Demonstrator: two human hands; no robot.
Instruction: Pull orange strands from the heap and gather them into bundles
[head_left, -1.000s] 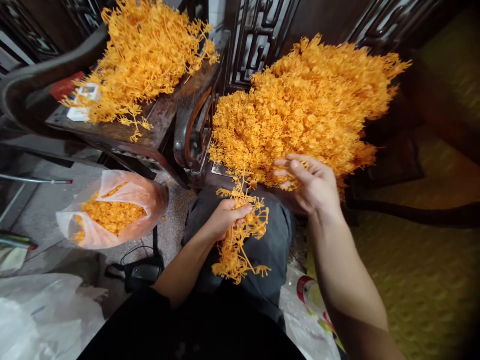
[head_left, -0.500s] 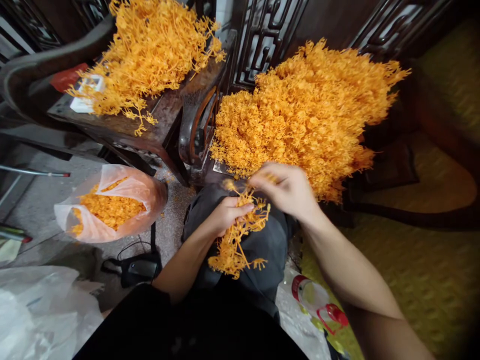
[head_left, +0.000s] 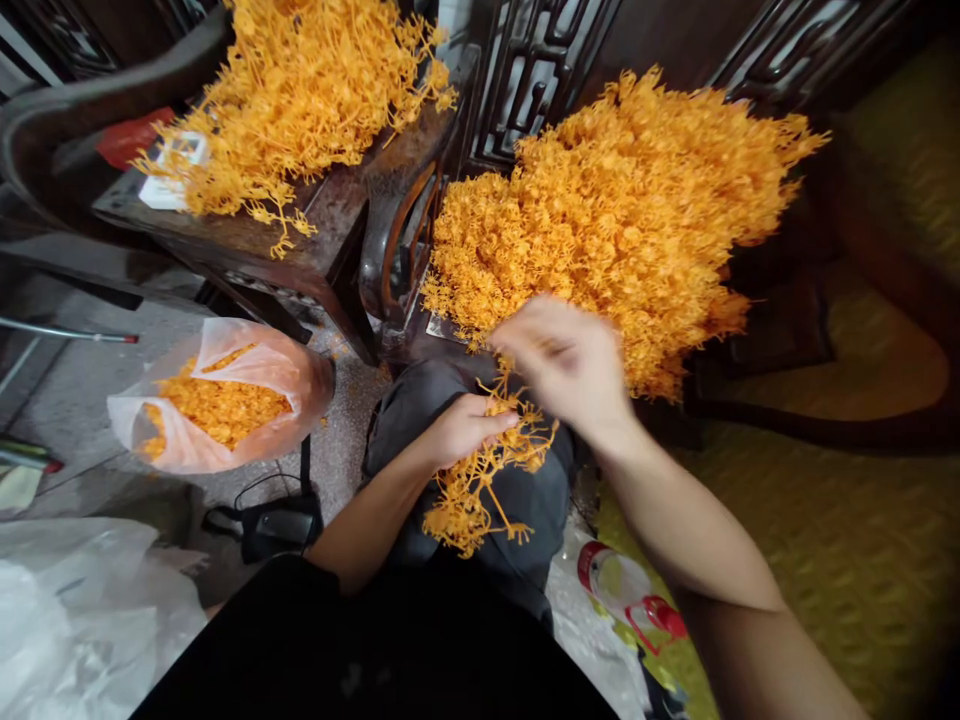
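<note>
My left hand is closed around a cluster of orange branching stems, thin and plastic-looking, with the thumb laid across it. The stems hang over my lap, and some stick out above the fist. Just up and to the right, my right hand is curled with its fingers drawn together near the top of the cluster. It is smeared by motion, so what lies between its fingers is unclear. Behind it rises a large heap of the same orange stems on a dark wooden chair.
Another pile of orange stems lies on a wooden table, beside a white object. A pink plastic bag holding small orange bits stands on the floor. A black pouch, clear plastic sheeting and a red-capped bottle are nearby.
My right hand has risen slightly and turned, its fingers now bent further in. My left hand keeps its grip on the cluster, whose stems have shifted a little. The view has tilted slightly.
</note>
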